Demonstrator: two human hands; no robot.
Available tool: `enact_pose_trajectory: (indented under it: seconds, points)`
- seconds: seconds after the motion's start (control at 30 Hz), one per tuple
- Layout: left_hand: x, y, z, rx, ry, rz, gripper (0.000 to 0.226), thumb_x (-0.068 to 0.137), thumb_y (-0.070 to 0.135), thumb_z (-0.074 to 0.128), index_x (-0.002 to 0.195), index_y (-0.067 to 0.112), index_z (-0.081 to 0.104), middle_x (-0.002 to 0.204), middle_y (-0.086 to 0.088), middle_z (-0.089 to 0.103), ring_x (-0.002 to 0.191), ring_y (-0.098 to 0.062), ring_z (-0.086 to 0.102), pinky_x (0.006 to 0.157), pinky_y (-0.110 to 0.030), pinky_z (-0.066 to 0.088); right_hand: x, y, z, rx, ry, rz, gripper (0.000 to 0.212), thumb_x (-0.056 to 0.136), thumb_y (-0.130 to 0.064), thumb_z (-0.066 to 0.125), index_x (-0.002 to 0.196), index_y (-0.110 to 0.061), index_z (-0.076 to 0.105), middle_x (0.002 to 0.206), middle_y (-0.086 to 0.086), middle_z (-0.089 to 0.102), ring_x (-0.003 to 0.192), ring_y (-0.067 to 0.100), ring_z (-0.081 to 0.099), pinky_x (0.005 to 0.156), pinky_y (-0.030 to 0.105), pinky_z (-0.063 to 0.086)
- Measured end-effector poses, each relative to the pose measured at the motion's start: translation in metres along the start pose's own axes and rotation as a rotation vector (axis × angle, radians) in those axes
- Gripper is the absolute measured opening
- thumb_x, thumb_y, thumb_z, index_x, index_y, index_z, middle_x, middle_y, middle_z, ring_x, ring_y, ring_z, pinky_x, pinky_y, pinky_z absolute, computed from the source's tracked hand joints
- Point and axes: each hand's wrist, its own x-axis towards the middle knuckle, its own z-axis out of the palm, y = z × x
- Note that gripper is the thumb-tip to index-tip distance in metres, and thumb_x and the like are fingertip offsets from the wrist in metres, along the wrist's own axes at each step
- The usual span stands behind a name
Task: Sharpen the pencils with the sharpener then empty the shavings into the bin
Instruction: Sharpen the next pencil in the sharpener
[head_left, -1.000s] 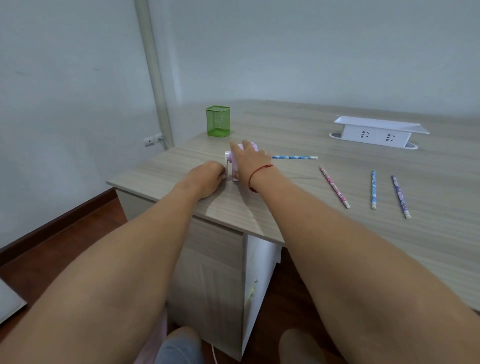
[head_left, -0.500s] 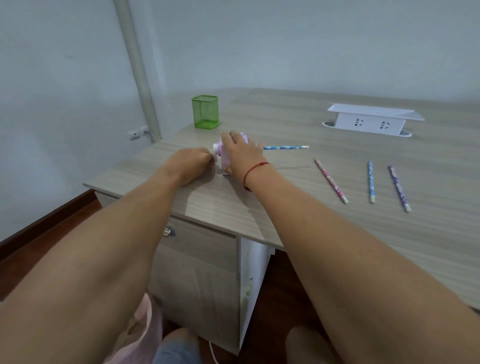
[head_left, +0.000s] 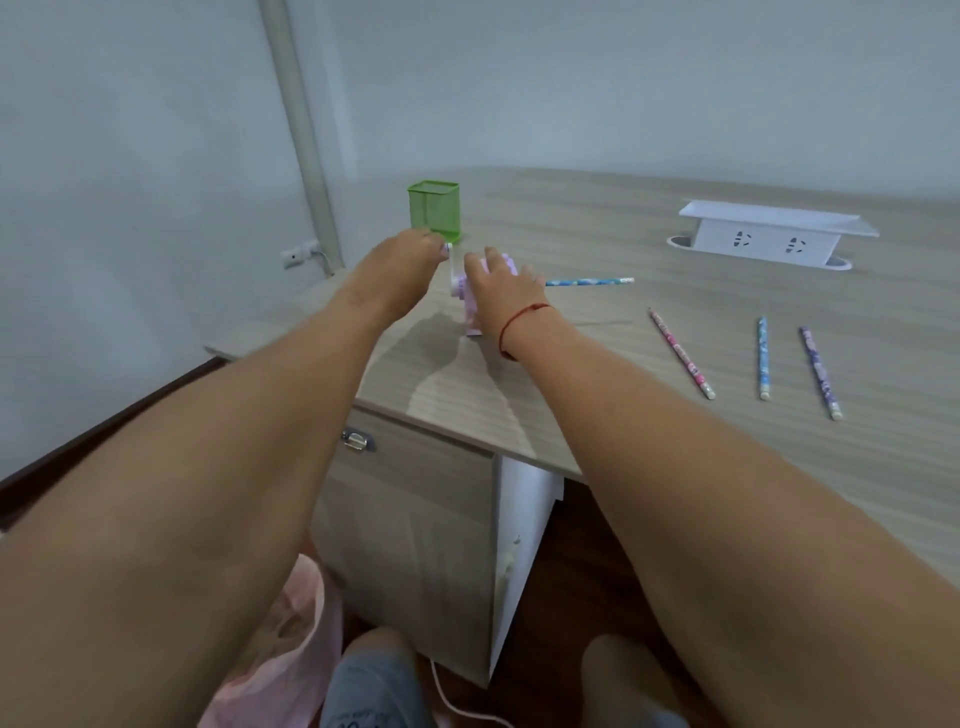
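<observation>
Pinching the small white crank handle (head_left: 448, 251) with the left hand (head_left: 410, 254), fingertips bunched tight on the knob, just left of centre frame. Clamping down with the right hand (head_left: 501, 291), red thread at the wrist, fingers curled over the top of the little lilac plastic sharpener (head_left: 470, 312) and hiding most of it. Looks like bracing, to stop the body skating across the pale wood-grain desk (head_left: 571, 415) under the cranking. Sitting dead centre of the frame, that sharpener, close to the desk's near-left corner.

Poking out of its right side, level along the desk: a blue-and-white patterned wooden pencil (head_left: 589, 281), blunt end pointing right, tip buried inside and out of sight. By the look of it, mid-sharpen on this one.

Waiting at the right of the frame, well apart from the action: a pink pencil (head_left: 681, 353), a light-blue pencil (head_left: 762, 358) and a purple pencil (head_left: 820, 371), laid side by side with gaps between, probably for easy picking one at a time. Sharpened or not, too small to tell.

Just behind the left hand, a green mesh pen pot (head_left: 434, 210), perhaps for finished pencils. Upper right, a white pop-up socket box (head_left: 769, 234). Down at lower left, on the floor by the cabinet, a crumpled pink plastic bag (head_left: 291, 639), likely the bin, handy below the desk edge for tipping shavings. Emptying not yet reached.
</observation>
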Motion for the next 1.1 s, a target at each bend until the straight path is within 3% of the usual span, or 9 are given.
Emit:
enact_pose_trajectory:
  seconds: [0.1,0.27,0.57,0.67,0.8,1.1]
  points:
    - [-0.004,-0.002,-0.005,-0.036,-0.025,-0.002,0.028,0.100,0.014,0.038,0.087,0.001,0.060,0.093,-0.023,0.062,0.086,-0.040,0.059,0.071,-0.042,0.043,0.003,0.003,0.006,-0.005,0.023,-0.063,0.075,0.089,-0.025,0.063,0.149,-0.016,0.020,0.159,0.011,0.012,0.143,0.036,0.024,0.111,0.050,0.029]
    - [-0.007,-0.001,-0.011,-0.055,-0.073,0.013,0.032,0.100,0.020,0.037,0.077,0.007,0.055,0.085,-0.023,0.062,0.081,-0.040,0.058,0.069,-0.042,0.042,0.005,0.005,0.002,-0.059,0.024,-0.098,0.084,0.081,-0.029,0.071,0.148,-0.016,0.021,0.154,0.011,0.021,0.140,0.029,0.031,0.106,0.047,0.037]
    - [-0.051,0.017,0.009,-0.067,-0.149,0.056,0.022,0.096,0.012,0.046,0.094,-0.002,0.063,0.094,-0.024,0.065,0.086,-0.039,0.061,0.072,-0.044,0.047,0.009,0.002,-0.007,-0.049,-0.017,-0.083,0.072,0.086,-0.028,0.067,0.144,-0.012,0.028,0.147,0.013,0.033,0.135,0.033,0.039,0.103,0.050,0.042]
    - [-0.051,0.014,0.020,-0.109,-0.199,0.019,0.016,0.089,0.008,0.052,0.089,-0.001,0.066,0.092,-0.022,0.067,0.084,-0.038,0.062,0.074,-0.043,0.050,0.011,0.003,-0.002,-0.018,0.036,-0.100,0.062,0.087,-0.025,0.064,0.140,-0.011,0.034,0.144,0.014,0.036,0.133,0.032,0.041,0.101,0.047,0.045]
    - [-0.035,-0.002,0.029,-0.110,-0.311,-0.016,0.021,0.091,0.016,0.051,0.090,0.002,0.067,0.097,-0.022,0.066,0.089,-0.037,0.061,0.078,-0.039,0.047,0.015,0.005,0.003,0.054,0.083,-0.126,0.046,0.090,-0.021,0.055,0.133,-0.009,0.041,0.137,0.013,0.043,0.126,0.034,0.047,0.098,0.047,0.046]
    - [0.005,-0.015,0.030,0.013,-0.406,-0.030,0.028,0.094,0.022,0.049,0.112,0.009,0.067,0.113,-0.024,0.063,0.103,-0.038,0.060,0.084,-0.036,0.044,0.019,0.007,0.002,0.152,0.047,-0.118,0.043,0.087,-0.022,0.056,0.128,-0.012,0.047,0.131,0.011,0.046,0.123,0.034,0.048,0.100,0.052,0.044]
